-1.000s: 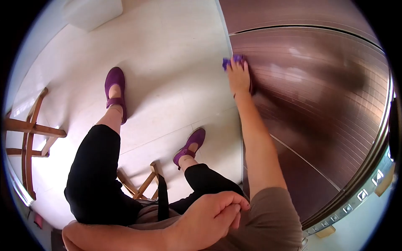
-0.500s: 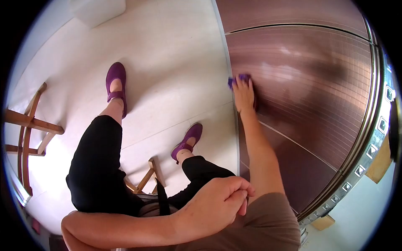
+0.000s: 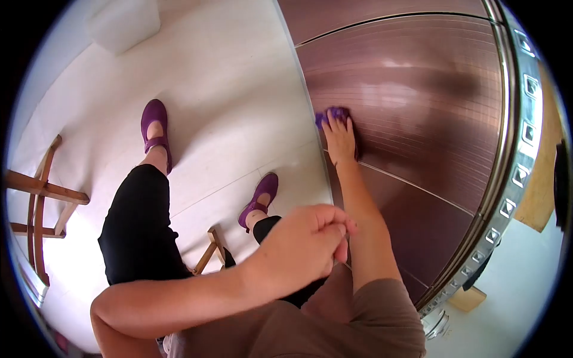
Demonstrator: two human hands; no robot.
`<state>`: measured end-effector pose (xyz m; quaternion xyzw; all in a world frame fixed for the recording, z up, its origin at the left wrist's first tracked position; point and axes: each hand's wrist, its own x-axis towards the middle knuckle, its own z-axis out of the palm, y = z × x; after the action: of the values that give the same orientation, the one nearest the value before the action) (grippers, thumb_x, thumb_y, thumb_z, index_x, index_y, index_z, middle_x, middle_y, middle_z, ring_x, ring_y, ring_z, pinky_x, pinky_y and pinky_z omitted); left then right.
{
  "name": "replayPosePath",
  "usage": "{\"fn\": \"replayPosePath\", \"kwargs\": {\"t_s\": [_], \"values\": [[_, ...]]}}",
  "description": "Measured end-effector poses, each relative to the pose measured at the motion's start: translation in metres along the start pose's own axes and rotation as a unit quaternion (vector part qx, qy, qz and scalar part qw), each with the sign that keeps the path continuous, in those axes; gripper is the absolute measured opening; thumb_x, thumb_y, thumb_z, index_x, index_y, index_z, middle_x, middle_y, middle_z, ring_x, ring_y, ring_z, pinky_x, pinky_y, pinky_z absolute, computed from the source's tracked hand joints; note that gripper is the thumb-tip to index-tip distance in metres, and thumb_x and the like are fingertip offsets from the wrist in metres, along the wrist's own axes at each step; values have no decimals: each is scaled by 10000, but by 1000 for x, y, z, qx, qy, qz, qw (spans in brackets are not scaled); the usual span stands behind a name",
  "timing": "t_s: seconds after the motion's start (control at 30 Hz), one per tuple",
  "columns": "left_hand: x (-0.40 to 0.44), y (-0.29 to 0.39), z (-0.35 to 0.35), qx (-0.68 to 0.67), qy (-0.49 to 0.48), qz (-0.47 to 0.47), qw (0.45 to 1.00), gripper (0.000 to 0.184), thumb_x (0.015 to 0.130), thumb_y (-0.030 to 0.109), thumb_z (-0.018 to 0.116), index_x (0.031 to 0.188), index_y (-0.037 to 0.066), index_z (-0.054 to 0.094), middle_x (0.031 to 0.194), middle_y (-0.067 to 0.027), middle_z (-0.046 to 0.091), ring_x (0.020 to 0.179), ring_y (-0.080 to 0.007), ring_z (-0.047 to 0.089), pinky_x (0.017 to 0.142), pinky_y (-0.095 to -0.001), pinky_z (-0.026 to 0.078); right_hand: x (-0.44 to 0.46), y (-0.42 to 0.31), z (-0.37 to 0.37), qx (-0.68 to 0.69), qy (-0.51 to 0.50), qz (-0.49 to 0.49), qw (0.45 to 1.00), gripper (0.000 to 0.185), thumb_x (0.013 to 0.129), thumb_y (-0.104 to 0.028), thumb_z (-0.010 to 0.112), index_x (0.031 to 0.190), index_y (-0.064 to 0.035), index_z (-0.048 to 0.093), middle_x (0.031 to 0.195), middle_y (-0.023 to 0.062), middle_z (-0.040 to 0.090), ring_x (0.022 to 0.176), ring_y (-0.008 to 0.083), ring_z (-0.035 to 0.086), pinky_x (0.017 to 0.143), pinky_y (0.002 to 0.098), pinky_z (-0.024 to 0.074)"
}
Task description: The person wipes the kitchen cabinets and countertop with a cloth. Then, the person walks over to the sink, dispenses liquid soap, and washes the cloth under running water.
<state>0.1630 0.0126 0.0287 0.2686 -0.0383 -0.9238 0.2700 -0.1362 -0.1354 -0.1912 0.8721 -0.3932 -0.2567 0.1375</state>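
My right hand [image 3: 340, 138] reaches down to a brown, glossy cabinet door [image 3: 412, 89] and presses a purple cloth [image 3: 339, 113] against it. The cloth shows around the fingertips, close to the door's edge by the floor; the palm hides the rest. Across the front of my body, my left hand [image 3: 310, 244] hangs in the air with its fingers curled into a loose fist. Nothing shows in it, and it touches no surface.
A wooden stool [image 3: 45, 191] stands on the pale floor [image 3: 221, 77] at left, with another wooden leg [image 3: 209, 250] behind my knee. A whitish bin-like object [image 3: 125, 24] is at the top left. Silver studded trim [image 3: 507, 207] borders the cabinet's top.
My view has shifted, so the cabinet sits further left. My right hand and the cloth have slid slightly toward the nearer door seam. My left fist has risen a little.
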Motion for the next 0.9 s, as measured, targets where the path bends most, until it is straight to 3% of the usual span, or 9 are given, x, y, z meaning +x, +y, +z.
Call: {"fn": "replayPosePath", "kwargs": {"t_s": [0.2,0.33,0.5,0.53,0.7,0.9], "values": [[0,2,1,48,41,90,994,175,869,69,430,983,-19,529,690,-36,517,420,-63,358,362,-209,246,-105,26,-43,16,4,57,998,371,862,-150,405,1222,-134,496,1423,47,308,1197,211,414,1071,456,191],[20,0,-6,53,38,132,989,180,854,48,423,990,-27,514,689,-33,507,418,-65,337,370,-215,229,-143,65,-116,-11,100,121,988,412,828,-86,454,1233,-146,495,1392,61,359,1156,236,452,1037,512,227],[36,-4,-12,41,63,140,987,156,843,19,406,964,-17,498,687,-33,490,412,-70,306,393,-222,219,-177,115,-211,-182,249,225,924,466,758,-26,517,1203,-165,531,1370,82,393,1121,238,478,1016,509,267],[37,-4,-13,43,58,146,987,156,843,19,406,964,-17,498,687,-33,490,412,-70,306,393,-222,219,-177,120,-228,-182,288,232,911,487,734,1,523,1195,-156,538,1364,90,397,1112,268,478,995,494,297],[34,-2,-15,13,37,150,988,162,829,1,402,956,-19,500,681,-32,491,411,-73,309,393,-228,219,-136,126,-273,-127,295,218,922,542,689,43,516,1203,-129,528,1345,122,408,1102,340,470,938,456,354],[26,13,-9,-17,24,171,985,169,819,0,421,955,-25,519,681,-36,504,410,-79,319,389,-232,220,-24,141,-305,-93,353,159,917,534,694,50,510,1202,-115,521,1332,141,407,1125,357,439,938,431,366]]}}
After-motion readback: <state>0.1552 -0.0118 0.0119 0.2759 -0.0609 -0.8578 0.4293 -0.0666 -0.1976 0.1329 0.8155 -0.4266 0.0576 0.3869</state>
